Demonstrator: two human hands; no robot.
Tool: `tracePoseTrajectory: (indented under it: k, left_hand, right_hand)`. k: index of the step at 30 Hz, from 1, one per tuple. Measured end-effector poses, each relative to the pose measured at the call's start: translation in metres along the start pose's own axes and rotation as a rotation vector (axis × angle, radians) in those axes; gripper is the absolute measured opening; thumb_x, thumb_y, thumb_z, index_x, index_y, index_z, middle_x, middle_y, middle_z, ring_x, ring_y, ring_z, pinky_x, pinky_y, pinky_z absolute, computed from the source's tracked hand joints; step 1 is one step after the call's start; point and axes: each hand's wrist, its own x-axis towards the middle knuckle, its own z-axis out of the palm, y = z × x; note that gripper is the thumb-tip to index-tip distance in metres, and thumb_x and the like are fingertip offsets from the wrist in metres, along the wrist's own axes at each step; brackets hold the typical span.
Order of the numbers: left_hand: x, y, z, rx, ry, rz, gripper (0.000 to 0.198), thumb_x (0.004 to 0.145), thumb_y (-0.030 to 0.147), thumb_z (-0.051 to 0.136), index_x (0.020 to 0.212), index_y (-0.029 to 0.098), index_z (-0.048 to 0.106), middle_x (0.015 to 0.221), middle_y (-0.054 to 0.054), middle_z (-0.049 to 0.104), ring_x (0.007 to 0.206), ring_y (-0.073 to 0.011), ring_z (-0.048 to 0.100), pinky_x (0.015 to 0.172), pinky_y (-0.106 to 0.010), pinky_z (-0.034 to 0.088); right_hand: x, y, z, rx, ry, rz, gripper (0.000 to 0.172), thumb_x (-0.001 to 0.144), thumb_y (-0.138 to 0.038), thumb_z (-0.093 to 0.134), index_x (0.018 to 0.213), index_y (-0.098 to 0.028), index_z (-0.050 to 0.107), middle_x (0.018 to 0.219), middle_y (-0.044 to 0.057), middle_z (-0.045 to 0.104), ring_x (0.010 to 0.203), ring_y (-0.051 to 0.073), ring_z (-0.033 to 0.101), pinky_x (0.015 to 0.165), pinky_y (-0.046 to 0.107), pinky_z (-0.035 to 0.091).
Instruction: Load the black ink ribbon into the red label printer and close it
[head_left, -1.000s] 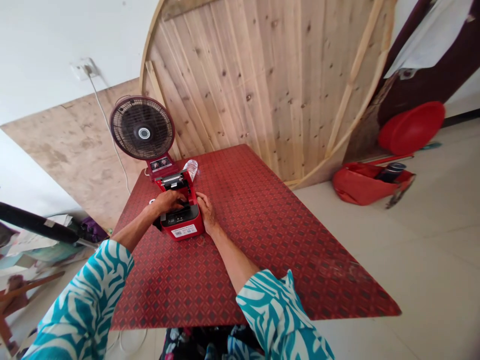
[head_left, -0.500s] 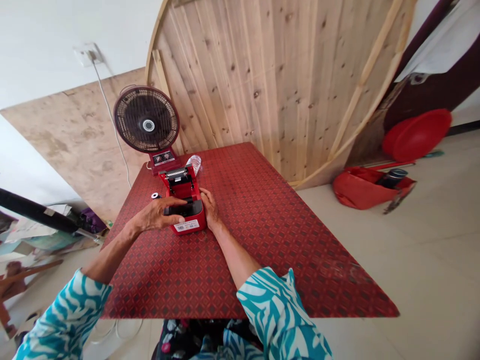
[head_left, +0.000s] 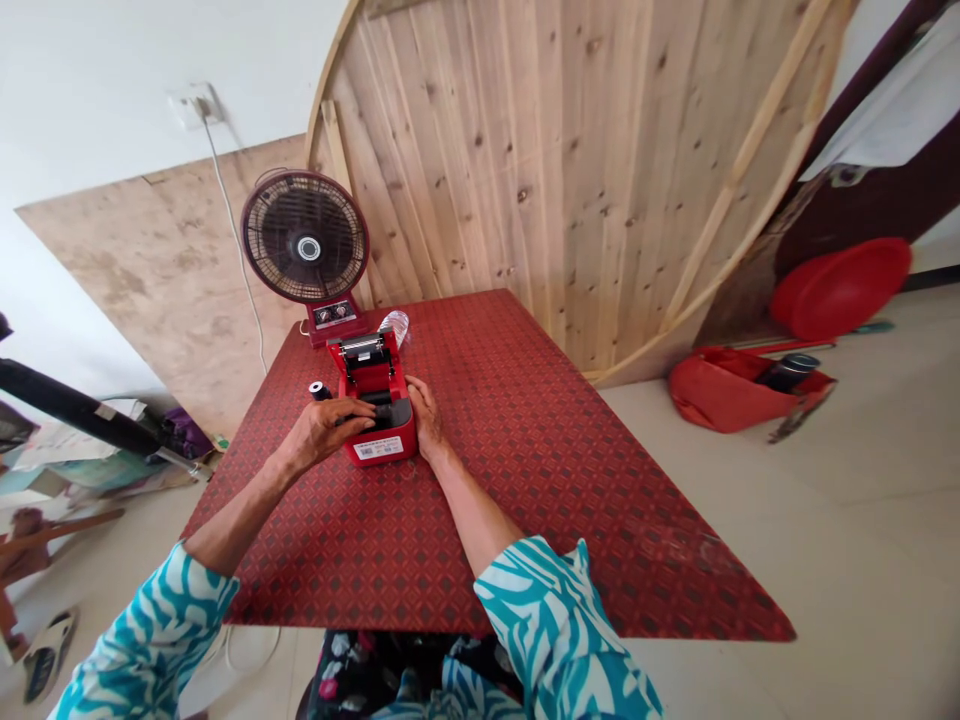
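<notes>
A small red and black label printer [head_left: 381,445] sits on the table with its lid [head_left: 366,350] raised and a white label on its near face. My left hand [head_left: 322,430] reaches in from the left, fingers bent together over the open compartment. Whatever lies between those fingertips is too small or hidden to make out. Along the printer's right side, my right hand [head_left: 427,415] is curled and holds the casing. A small dark roll [head_left: 318,390] with a white end stands just left of the printer, close to my left hand.
Behind the printer stands a dark red fan [head_left: 307,248], with a clear plastic bottle [head_left: 395,325] beside it. The patterned red table [head_left: 540,500] ends at a round wooden panel [head_left: 517,150]. A red bag [head_left: 720,390] and red basin [head_left: 844,288] are on the right.
My left thumb and fingers have come closer together over the printer's compartment. My right hand stays at its side. The whole view has shifted slightly.
</notes>
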Motion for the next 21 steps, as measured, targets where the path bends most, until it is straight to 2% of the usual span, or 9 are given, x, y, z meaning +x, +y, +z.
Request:
tracePoseTrajectory:
  k: [5,8,16,18,21]
  left_hand:
    - [-0.008,0.014,0.013,0.225,0.16,0.155,0.019,0.093,0.032,0.059,0.093,0.021,0.074,0.1,-0.007,0.075,0.089,-0.0188,0.069,0.08,-0.034,0.052]
    - [-0.018,0.02,0.022,0.339,0.241,0.181,0.014,0.092,0.029,0.061,0.094,0.022,0.074,0.093,-0.005,0.074,0.084,-0.0177,0.066,0.078,-0.034,0.048]
    - [-0.037,0.017,0.043,0.373,0.42,0.208,0.015,0.09,0.021,0.063,0.102,0.024,0.071,0.092,-0.004,0.073,0.088,-0.017,0.064,0.091,-0.037,0.045]
    - [-0.038,0.017,0.047,0.38,0.438,0.225,0.017,0.089,0.018,0.064,0.103,0.025,0.07,0.093,-0.003,0.073,0.09,-0.0163,0.064,0.097,-0.038,0.042]
    - [-0.038,0.02,0.051,0.388,0.46,0.223,0.018,0.089,0.017,0.064,0.106,0.023,0.069,0.094,-0.002,0.074,0.093,-0.0162,0.065,0.102,-0.038,0.039]
  right_hand:
    - [-0.001,-0.004,0.0,0.006,-0.002,0.012,0.039,0.08,-0.05,0.055,0.109,-0.027,0.068,0.116,0.001,0.068,0.115,0.022,0.057,0.104,0.039,0.04]
    - [-0.001,-0.007,0.0,0.012,-0.005,0.025,0.04,0.08,-0.05,0.055,0.109,-0.026,0.067,0.118,0.003,0.067,0.115,0.022,0.057,0.105,0.039,0.04]
    - [-0.006,-0.005,-0.007,0.003,0.003,0.071,0.043,0.078,-0.053,0.059,0.109,-0.025,0.067,0.117,0.003,0.069,0.111,0.023,0.059,0.099,0.039,0.043]
    - [0.003,-0.002,-0.011,0.01,0.003,0.09,0.045,0.077,-0.054,0.059,0.112,-0.025,0.065,0.118,0.003,0.069,0.11,0.022,0.06,0.098,0.039,0.044]
    - [0.032,-0.003,-0.013,-0.048,0.04,0.053,0.045,0.078,-0.055,0.058,0.111,-0.026,0.065,0.123,0.003,0.067,0.114,0.021,0.058,0.097,0.037,0.044]
